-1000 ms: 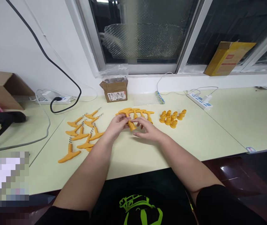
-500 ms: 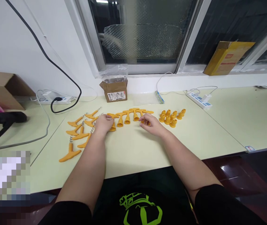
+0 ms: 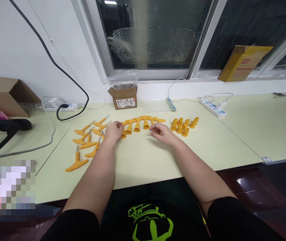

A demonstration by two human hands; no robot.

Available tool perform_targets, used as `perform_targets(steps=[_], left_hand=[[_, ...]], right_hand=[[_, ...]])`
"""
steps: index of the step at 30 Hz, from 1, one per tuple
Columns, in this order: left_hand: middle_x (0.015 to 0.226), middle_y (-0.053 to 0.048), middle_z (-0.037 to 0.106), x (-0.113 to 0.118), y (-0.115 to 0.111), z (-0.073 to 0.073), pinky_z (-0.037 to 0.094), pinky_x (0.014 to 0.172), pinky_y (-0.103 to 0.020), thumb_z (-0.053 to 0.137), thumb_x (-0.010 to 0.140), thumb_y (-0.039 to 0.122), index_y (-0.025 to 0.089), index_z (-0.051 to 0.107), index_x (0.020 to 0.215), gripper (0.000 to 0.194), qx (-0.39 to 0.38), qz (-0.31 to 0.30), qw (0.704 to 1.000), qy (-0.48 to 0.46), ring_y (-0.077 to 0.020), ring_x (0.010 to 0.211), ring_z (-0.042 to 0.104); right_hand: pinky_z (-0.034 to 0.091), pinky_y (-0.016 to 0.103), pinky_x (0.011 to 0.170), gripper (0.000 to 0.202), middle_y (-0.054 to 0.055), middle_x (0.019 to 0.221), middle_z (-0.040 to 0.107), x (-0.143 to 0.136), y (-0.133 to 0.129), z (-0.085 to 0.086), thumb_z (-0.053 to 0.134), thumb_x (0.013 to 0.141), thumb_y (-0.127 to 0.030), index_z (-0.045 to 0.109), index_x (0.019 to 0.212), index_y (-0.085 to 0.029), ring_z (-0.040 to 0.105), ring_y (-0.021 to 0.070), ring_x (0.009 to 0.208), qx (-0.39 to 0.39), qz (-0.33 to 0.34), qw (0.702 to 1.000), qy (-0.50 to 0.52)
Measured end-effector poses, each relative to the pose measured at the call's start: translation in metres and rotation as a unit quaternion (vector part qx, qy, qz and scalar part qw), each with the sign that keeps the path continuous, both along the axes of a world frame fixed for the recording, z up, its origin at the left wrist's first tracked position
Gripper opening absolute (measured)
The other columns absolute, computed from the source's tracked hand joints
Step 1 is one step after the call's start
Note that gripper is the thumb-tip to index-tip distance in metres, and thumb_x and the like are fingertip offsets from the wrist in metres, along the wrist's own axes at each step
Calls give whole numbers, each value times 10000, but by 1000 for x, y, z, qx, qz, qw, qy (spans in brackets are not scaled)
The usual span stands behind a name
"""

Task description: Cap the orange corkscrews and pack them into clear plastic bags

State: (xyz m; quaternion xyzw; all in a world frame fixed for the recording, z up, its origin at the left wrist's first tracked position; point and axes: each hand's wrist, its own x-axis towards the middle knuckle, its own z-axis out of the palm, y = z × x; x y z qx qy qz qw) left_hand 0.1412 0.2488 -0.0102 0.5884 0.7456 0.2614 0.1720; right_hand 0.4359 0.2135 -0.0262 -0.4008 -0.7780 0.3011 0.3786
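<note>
Several yellow corkscrews with T-shaped handles and cone-shaped sleeves stand in a curved row on the table. My left hand is at the row's left end, its fingers closed on the end corkscrew, whose handle they mostly cover. At the right end, my right hand has its fingers curled round a corkscrew; yellow shows between fingers and thumb, but the contact is partly hidden. Left of my left hand lie loose T-handles with metal spirals. Separate yellow cone sleeves stand clustered right of my right hand.
A small open cardboard box stands behind the row, beside a clear plastic bag. Power strips and cables lie along the wall. A black stand-like object and a larger carton are at left.
My left hand has shifted slightly right and away from me, and the end corkscrew has moved a little with it. My right hand stays nearly still.
</note>
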Motion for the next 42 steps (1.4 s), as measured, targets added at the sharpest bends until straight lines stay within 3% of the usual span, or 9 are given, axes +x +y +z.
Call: perform_targets(steps=[3,8,10,17,25,33,38,42], left_hand=[[1092,-100,783,-3,-7,5,544,938,-430,622,876,302,219,742,1150,310,14,-8,1000,7,-312,1038,720],[1423,-112,660,8,-17,2,434,1165,-410,709,787,318,229,719,1279,499,31,-203,977,60,-327,1318,610],[1478,-121,621,14,-17,-3,404,1200,-410,695,783,292,213,708,1306,528,26,-236,968,78,-331,1369,573],[1470,-130,625,22,-15,-11,418,1191,-403,577,884,255,181,664,1381,510,33,-242,965,92,-309,1368,579],[1477,-126,622,26,-9,-12,432,1182,-430,578,890,259,197,666,1380,501,35,-241,966,91,-323,1371,576],[1476,-130,623,32,16,-14,435,1162,-435,600,864,226,205,675,1359,501,23,-237,967,96,-336,1354,586],[1484,-130,618,32,22,-1,458,1117,-408,661,829,266,214,632,1405,579,0,-239,966,101,-337,1356,587],[1523,-134,574,19,-5,22,475,1083,-431,670,845,371,245,537,1495,676,1,-204,969,139,-348,1342,582]], right_hand=[[480,341,780,151,45,972,653,2,3,-3,635,899,-278,684,1024,-207,568,183,814,27,-14,1000,-5],[474,452,972,119,83,1009,663,9,8,-4,629,875,-200,711,959,-224,595,272,1020,107,-130,985,-26],[472,481,1010,139,96,1046,653,13,11,-6,648,864,-204,718,982,-225,596,293,1060,104,-178,978,-31],[472,465,1084,447,118,1266,620,11,14,-20,652,835,-139,677,1272,-224,596,286,1184,37,-160,981,-105],[480,482,1075,373,145,1219,666,8,28,-28,580,855,-87,695,1199,-176,599,298,1185,40,-157,979,-126],[476,468,1089,387,127,1220,665,7,53,-35,548,852,-72,679,1195,-195,604,276,1177,49,-182,977,-103],[470,474,1098,401,146,1264,642,4,55,-34,530,864,-81,648,1235,-175,594,283,1200,40,-192,976,-96],[471,469,1094,387,139,1290,614,7,38,-23,573,864,-127,637,1238,-204,581,296,1238,93,-189,974,-82]])
